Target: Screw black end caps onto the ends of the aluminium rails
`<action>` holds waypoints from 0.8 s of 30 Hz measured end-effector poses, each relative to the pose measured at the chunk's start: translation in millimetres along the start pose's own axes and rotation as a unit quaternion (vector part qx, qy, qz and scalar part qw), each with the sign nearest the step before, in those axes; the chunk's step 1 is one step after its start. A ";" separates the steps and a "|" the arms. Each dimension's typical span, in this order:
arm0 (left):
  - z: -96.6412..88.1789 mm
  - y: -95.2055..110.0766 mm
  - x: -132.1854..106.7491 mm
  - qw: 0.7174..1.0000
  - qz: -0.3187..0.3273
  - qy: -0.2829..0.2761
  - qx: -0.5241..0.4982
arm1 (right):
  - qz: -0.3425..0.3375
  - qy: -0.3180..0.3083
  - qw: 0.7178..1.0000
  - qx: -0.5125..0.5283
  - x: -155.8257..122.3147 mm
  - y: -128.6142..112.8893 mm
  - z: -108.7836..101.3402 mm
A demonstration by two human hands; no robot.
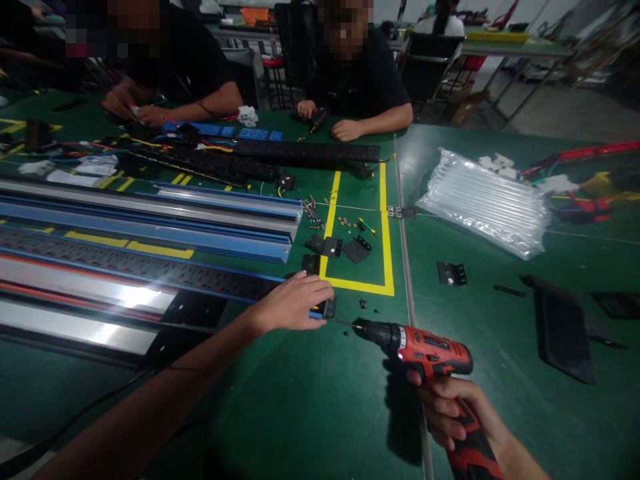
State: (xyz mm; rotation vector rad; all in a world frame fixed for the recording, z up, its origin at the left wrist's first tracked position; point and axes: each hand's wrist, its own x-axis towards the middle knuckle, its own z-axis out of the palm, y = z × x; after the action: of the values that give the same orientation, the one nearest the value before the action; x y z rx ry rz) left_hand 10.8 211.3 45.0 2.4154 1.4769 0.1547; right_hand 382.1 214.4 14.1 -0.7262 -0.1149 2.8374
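My right hand point(450, 413) is wrapped round the handle of a red and black cordless drill point(433, 350), its lamp lit. The long bit point(343, 323) points left and meets the black end cap point(329, 309) of a long black-topped, blue-edged power strip point(220, 277). Over that end lies my left hand point(295, 300), its fingers curled down on the strip and holding it. The fingertips' far side is partly hidden. A few tiny black pieces point(363, 303) lie close to the drill's chuck.
Beyond the strip lie black brackets point(357, 249), loose screws point(313, 213) and blue-silver aluminium profiles point(225, 227). Bubble wrap point(490, 203) and a dark flat piece point(563, 330) are on the right. Two people in black sit opposite, one with a hand point(307, 109) at another drill point(318, 119).
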 end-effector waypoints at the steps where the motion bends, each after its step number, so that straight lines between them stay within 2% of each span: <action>1: -0.1 0.1 -0.1 1.000 0.000 0.002 -0.002 | -0.001 -0.002 1.000 -0.002 0.4 0.4 -0.7; 6: -0.8 0.5 0.1 1.000 0.003 0.004 -0.009 | -0.007 -0.010 1.000 -0.010 2.0 2.2 -3.0; 15: 0.5 -0.6 -0.1 1.000 0.006 0.008 -0.008 | -0.001 0.035 0.999 -0.028 0.2 3.1 1.8; 24: 1.3 -0.9 0.1 1.000 0.008 0.012 -0.013 | -0.002 0.023 0.999 -0.031 0.8 2.5 -1.2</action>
State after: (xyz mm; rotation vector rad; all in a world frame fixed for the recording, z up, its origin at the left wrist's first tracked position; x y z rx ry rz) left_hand 10.4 211.5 43.5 2.4133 1.4556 0.2058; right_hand 381.5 212.2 12.4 -0.8032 -0.1983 2.8228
